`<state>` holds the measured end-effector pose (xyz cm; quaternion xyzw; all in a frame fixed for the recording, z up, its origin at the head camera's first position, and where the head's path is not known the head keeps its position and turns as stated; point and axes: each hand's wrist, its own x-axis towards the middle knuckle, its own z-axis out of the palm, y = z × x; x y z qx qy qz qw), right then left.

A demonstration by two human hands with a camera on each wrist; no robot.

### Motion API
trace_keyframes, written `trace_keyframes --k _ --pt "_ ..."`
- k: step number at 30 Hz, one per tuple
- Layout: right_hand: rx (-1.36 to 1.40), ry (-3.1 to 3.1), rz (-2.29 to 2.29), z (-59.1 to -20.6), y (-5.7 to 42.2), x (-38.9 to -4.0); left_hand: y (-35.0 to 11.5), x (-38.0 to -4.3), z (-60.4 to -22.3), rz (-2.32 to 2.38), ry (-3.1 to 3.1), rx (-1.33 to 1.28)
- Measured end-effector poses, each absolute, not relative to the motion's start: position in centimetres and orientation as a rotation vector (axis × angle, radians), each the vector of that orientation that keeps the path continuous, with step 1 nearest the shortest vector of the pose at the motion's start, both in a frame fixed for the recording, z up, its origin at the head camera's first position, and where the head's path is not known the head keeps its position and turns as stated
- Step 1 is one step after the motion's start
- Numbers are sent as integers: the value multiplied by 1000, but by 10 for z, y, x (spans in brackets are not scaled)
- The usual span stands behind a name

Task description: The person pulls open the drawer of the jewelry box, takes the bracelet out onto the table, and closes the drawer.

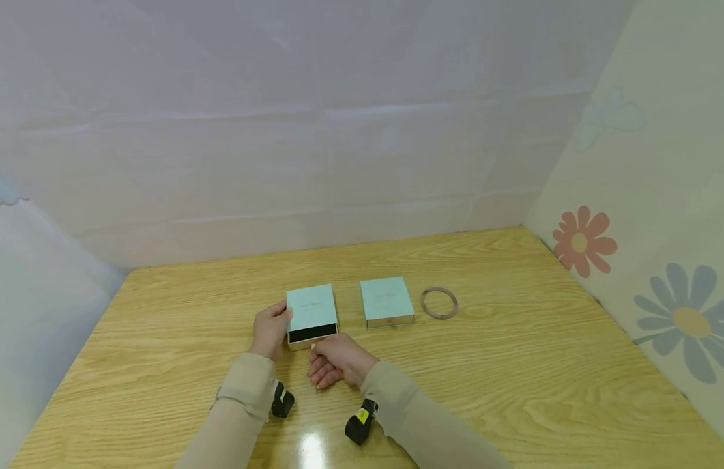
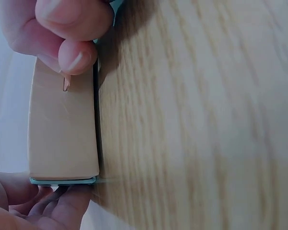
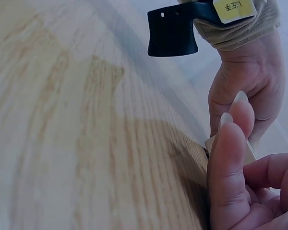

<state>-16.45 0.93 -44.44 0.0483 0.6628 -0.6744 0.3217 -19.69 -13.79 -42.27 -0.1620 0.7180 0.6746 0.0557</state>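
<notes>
A pale teal drawer box (image 1: pixel 311 306) lies on the table, its tray pulled partly out toward me and showing a black inside. My left hand (image 1: pixel 270 329) grips the box's sleeve from the left side, with the thumb at its top edge. At the tray's front, my right hand (image 1: pixel 340 360) pinches a small ribbon tab (image 2: pixel 67 84) between thumb and finger, the other fingers curled. The left wrist view shows the tray's plain beige front (image 2: pixel 65 134) close up. Most of the box is hidden behind my hands in the right wrist view.
To the right stands a second teal box (image 1: pixel 388 299) with a beige front. Beside it lies a brownish-mauve ring like a bangle (image 1: pixel 439 303). Wooden table (image 1: pixel 514 365) surrounds them, bordered by a pale back curtain (image 1: pixel 315 130) and a flowered side curtain (image 1: pixel 661 215).
</notes>
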Motion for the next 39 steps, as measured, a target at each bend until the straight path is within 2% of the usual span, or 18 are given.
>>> trace_keyframes --k 39 --pt "169 1706 -1821 -446 4 -168 -136 -197 -421 2029 2191 -513"
